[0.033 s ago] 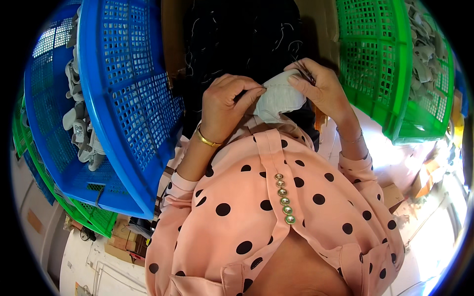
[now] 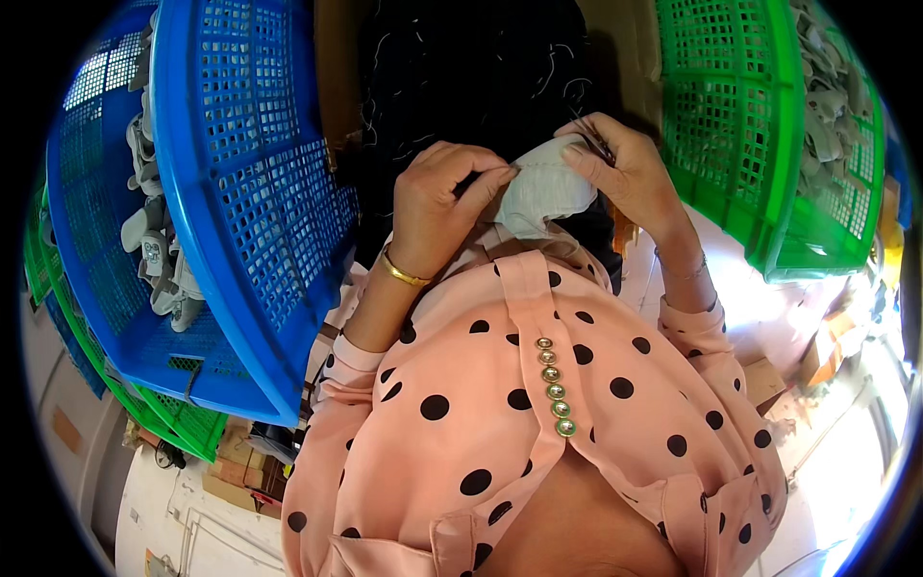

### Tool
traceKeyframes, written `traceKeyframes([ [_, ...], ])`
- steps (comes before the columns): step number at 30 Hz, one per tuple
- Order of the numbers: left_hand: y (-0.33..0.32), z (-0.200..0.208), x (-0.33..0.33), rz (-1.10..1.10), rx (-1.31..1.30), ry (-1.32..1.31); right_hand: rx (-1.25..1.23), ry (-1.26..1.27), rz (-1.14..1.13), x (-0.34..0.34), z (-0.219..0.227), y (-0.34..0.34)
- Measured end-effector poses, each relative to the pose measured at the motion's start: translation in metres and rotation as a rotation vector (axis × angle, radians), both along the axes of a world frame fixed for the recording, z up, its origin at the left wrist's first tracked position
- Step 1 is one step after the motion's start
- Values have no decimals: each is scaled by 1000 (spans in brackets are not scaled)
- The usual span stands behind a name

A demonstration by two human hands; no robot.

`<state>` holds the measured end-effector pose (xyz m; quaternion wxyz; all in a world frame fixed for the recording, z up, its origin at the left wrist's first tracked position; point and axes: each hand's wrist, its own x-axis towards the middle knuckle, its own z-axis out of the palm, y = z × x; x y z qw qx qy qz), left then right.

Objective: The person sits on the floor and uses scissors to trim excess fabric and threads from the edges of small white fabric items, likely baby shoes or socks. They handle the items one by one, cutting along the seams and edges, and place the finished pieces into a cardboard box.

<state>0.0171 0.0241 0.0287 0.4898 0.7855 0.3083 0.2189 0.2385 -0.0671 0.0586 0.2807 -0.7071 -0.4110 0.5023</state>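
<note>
A pale grey-white fabric piece [image 2: 550,188] with a line of stitching across it hangs between my hands, above my lap. My left hand [image 2: 447,197] is closed, thumb and forefinger pinching at the piece's left edge. On the other side, my right hand [image 2: 620,173] grips the upper right of the piece, its thumb lying on top. A thin dark tool [image 2: 594,142] shows among the right fingers; its kind I cannot make out.
Blue mesh crates [image 2: 255,183] on the left hold several grey shoe-like pieces [image 2: 154,245]. At the right, a green crate [image 2: 726,125] bears similar grey pieces [image 2: 822,115]. Dark cloth [image 2: 461,67] strewn with loose white threads lies beyond my hands.
</note>
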Motion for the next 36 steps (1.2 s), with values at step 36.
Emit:
traceKeyframes([
  [36,13,-9,8,-134,-292,-147,126,-202,-10,-17,-2,-1],
])
